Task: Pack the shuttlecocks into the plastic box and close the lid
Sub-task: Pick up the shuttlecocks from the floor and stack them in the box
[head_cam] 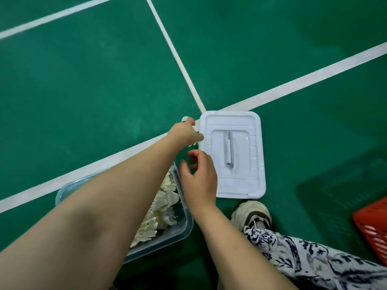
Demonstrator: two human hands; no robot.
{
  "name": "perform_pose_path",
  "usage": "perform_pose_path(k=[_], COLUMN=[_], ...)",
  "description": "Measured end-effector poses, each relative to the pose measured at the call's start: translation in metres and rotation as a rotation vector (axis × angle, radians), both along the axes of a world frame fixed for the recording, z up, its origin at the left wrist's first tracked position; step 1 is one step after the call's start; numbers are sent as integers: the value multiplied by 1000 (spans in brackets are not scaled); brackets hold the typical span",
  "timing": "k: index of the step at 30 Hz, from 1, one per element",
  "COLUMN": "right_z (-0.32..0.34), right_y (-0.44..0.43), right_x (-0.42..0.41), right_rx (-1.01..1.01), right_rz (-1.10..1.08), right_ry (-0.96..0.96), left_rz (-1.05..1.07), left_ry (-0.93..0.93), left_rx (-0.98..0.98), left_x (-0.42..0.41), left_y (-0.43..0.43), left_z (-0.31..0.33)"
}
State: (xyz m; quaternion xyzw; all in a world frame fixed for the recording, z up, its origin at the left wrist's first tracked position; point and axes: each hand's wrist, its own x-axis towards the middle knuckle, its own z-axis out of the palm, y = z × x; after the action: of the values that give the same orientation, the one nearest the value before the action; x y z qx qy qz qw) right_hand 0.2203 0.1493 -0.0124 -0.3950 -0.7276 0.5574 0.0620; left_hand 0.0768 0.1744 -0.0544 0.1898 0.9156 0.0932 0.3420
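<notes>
A clear plastic box sits on the green floor at lower left, holding several white shuttlecocks; my left forearm covers much of it. Its white lid, with a grey handle, lies flat on the floor to the right of the box. My left hand reaches past the box and grips a white shuttlecock lying beside the lid's left edge; its cork shows at the hand's far side. My right hand hovers over the gap between box and lid, fingers loosely curled, holding nothing.
White court lines cross the green floor and meet just beyond the lid. My shoe and patterned trouser leg are at lower right. A red plastic basket stands at the right edge.
</notes>
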Motion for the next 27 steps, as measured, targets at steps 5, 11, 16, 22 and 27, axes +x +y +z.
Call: perform_pose_path(k=[5, 11, 16, 22, 27], right_z=[18, 34, 42, 52, 53], right_y=[-18, -18, -27, -54, -58], right_x=[-5, -1, -1, 6, 15], right_rx=[-40, -3, -24, 56, 51], right_rz=[-31, -73, -19, 182, 317], right_ry=[87, 170, 158, 172, 97], left_rz=[122, 305, 455, 617, 583], left_ry=[67, 192, 182, 7, -36], left_rx=[225, 358, 418, 514, 573], left_x=[10, 25, 55, 83, 103], left_y=[-8, -49, -93, -138, -163], left_z=[31, 78, 100, 103, 114])
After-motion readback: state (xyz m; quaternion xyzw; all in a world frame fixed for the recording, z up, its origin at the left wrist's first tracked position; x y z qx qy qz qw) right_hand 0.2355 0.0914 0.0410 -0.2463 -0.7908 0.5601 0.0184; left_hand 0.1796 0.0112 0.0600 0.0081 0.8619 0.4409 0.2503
